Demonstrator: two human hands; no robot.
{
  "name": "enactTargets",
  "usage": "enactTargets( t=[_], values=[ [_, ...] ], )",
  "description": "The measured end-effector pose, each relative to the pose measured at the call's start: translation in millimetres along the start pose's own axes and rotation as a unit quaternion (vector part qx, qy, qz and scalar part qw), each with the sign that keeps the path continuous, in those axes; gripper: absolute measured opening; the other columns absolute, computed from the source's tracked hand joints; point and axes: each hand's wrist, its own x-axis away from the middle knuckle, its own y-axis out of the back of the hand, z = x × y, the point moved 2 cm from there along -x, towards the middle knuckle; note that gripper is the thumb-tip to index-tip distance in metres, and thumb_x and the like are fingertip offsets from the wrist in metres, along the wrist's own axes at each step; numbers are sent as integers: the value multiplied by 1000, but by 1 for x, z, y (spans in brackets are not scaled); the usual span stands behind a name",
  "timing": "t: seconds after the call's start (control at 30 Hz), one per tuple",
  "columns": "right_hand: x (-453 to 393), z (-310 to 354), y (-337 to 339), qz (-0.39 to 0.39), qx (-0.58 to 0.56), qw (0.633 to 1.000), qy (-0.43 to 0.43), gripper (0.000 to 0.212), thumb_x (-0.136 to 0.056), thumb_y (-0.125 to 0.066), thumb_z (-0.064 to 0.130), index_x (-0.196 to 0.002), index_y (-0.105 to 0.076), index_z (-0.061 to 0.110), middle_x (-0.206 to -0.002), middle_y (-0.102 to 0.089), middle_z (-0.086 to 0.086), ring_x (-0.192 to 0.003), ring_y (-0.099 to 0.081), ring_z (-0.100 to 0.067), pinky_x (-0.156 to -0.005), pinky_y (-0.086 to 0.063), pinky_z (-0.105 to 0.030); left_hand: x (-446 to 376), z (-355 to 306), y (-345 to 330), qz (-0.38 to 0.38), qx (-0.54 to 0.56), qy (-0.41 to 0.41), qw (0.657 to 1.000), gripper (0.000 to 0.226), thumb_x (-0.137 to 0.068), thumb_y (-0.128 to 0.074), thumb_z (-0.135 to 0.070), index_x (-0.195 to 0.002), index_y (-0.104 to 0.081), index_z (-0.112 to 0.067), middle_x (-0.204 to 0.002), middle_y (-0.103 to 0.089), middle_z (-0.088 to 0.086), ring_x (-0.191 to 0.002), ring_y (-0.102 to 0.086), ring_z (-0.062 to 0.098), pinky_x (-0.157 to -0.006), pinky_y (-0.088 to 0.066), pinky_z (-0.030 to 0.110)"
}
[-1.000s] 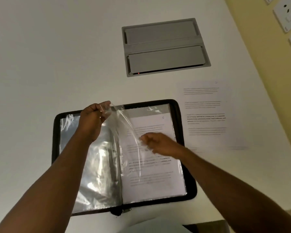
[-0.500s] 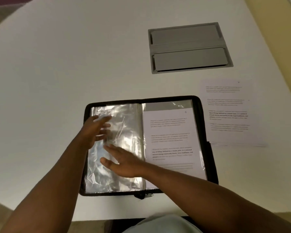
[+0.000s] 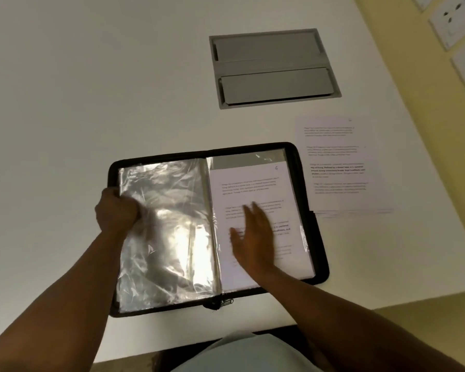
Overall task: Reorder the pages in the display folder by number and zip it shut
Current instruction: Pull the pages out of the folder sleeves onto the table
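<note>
A black zip display folder (image 3: 318,277) lies open on the white table. Its left half shows shiny clear sleeves (image 3: 169,224) with no paper visible in them. The right half shows a printed page (image 3: 253,183) in a sleeve, marked with a handwritten number at its top right. My left hand (image 3: 116,210) is closed on the left edge of the clear sleeves. My right hand (image 3: 253,234) hovers flat and blurred over the printed page, fingers apart, holding nothing. The zip pull (image 3: 224,302) sits at the folder's near edge by the spine.
A stack of loose printed pages (image 3: 338,162) lies on the table right of the folder. A grey recessed cable hatch (image 3: 274,68) sits beyond the folder. Wall sockets (image 3: 457,20) are on the yellow wall at far right. The table's near edge runs close under the folder.
The lifted clear sleeve has been laid flat on the left. My left hand moved to the sleeves' left edge and closed there. My right hand moved right, over the printed page.
</note>
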Motion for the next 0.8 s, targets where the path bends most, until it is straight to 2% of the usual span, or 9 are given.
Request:
enactTargets(
  t=[0.07, 0.13, 0.2, 0.27, 0.37, 0.43, 0.53, 0.63, 0.8],
  values=[
    [-1, -32, 12, -19, 56, 996, -69, 73, -93, -58, 39, -152, -26, 9, -159, -22, -11, -147, -19, -27, -119, -23, -45, 23, -29, -3, -79, 15, -124, 989, 34, -92, -51, -20, -123, -56, -7, -111, -64, 19, -103, -60, 39, -88, -48, 43],
    [0, -51, 20, -26, 69, 989, -127, 80, -94, -57, 42, -154, -16, 8, -161, -16, -13, -148, -16, -28, -120, -18, -43, 46, -51, -10, -108, 20, -248, 962, 32, -93, -53, -24, -121, -57, -8, -108, -62, 15, -101, -58, 35, -86, -48, 44],
    [5, -61, 22, -24, 70, 985, -156, 84, -93, -58, 44, -154, -13, 6, -159, -19, -15, -147, -20, -30, -120, -18, -42, 59, -61, -26, -84, -30, -354, 931, 33, -92, -55, -24, -120, -58, -8, -110, -60, 17, -103, -55, 35, -87, -46, 45],
    [11, -65, 23, -16, 67, 984, -167, 86, -91, -60, 46, -153, -18, 4, -156, -28, -17, -142, -28, -32, -117, -24, -44, 68, -71, -47, -28, -98, -413, 905, 40, -89, -54, -27, -123, -57, -6, -117, -59, 19, -104, -54, 38, -87, -45, 45],
    [10, -93, 37, -69, 67, 966, -240, 81, -88, -65, 44, -149, -31, 3, -144, -42, -19, -131, -40, -33, -109, -35, -43, 89, -120, -110, 174, -178, -453, 856, 61, -89, -60, -37, -141, -43, -9, -144, -44, 19, -128, -44, 39, -103, -38, 47],
    [6, -92, 40, -68, 75, 969, -224, 77, -88, -67, 43, -147, -35, 4, -143, -43, -19, -129, -41, -32, -106, -36, -41, 87, -130, -124, 245, -222, -418, 846, 82, -86, -65, -47, -151, -27, -14, -158, -23, 15, -143, -24, 36, -114, -26, 48],
    [9, -80, 35, -62, 93, 973, -204, 85, -88, -65, 46, -152, -24, 8, -155, -27, -18, -140, -30, -32, -113, -30, -42, 76, -132, -132, 257, -263, -415, 832, 98, -83, -66, -55, -155, -11, -17, -163, -6, 10, -149, -9, 31, -118, -17, 48],
    [26, -62, 14, -42, 137, 976, -164, 83, -93, -53, 50, -155, -11, 13, -161, -7, -18, -147, -15, -34, -117, -25, -47, 65, -131, -130, 227, -277, -420, 833, 100, -83, -64, -58, -155, -8, -16, -163, -3, 9, -149, -7, 30, -118, -13, 48],
    [39, -58, 0, -38, 170, 972, -158, 82, -95, -51, 42, -153, -9, 3, -157, -6, -29, -146, -13, -41, -112, -34, -52, 62, -132, -131, 209, -280, -432, 831, 98, -82, -65, -57, -154, -14, -15, -162, -13, 7, -148, -13, 27, -119, -9, 46]
  ],
)
